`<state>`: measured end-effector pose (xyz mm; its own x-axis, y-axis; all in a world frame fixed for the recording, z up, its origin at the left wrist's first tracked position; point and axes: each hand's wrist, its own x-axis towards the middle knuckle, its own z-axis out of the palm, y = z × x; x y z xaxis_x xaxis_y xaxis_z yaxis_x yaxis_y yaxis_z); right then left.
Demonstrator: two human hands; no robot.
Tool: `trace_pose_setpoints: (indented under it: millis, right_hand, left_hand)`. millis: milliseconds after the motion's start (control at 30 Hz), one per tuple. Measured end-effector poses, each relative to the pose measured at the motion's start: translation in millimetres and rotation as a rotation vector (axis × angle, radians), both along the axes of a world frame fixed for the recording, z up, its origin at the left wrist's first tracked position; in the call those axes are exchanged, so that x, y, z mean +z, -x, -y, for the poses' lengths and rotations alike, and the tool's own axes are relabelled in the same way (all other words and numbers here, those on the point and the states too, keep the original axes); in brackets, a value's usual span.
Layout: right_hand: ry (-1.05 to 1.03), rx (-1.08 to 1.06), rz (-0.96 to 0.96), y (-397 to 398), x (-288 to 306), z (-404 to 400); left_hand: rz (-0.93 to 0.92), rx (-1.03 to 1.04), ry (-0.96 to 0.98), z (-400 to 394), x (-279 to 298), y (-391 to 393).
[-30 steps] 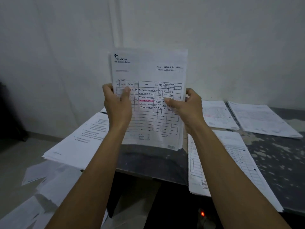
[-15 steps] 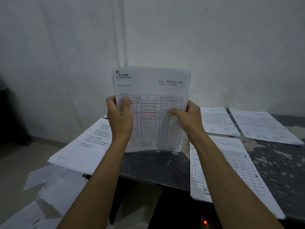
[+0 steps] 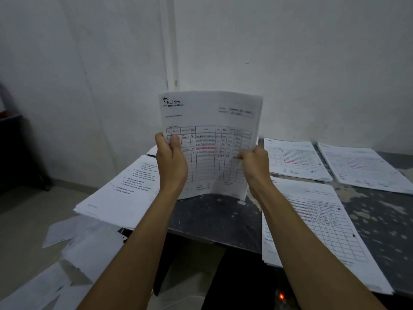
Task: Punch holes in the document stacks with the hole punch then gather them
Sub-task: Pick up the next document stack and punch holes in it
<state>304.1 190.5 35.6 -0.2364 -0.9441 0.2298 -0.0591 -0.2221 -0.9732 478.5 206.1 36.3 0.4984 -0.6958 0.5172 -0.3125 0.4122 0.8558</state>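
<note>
Now paper stack (image 3: 211, 121) lowered, bottom edge on table (image 3: 214, 211); left hand (image 3: 171, 163), right hand (image 3: 254, 163) grip sides. Squaring sheets; no punch visible.

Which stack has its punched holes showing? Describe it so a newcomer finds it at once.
Start at the dark, mottled table against the white wall. Go to its near right edge, beside the right hand holding the upright stack. The near-right stack lies flat and hangs over the edge; unlike its neighbours, two dark punched holes show along its right margin.
</note>
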Motion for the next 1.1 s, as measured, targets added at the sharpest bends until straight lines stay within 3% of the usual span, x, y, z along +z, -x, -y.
trace_pose_setpoints:
  millis: [267,833,1100]
  right_hand:
    - [-0.038,-0.033,-0.074,4.8,-9.3,4.4]
    - [0.047,-0.02,0.005,3.4,9.9,11.3]
    - [0.077,-0.019,-0.055,16.4,29.5,15.3]
  left_hand:
    - [0.004,-0.013,-0.024,2.6,-5.8,1.7]
    - [-0.004,0.005,-0.001,7.4,-8.0,5.0]
    - [0.02,-0.018,0.017,7.7,-4.7,-1.6]
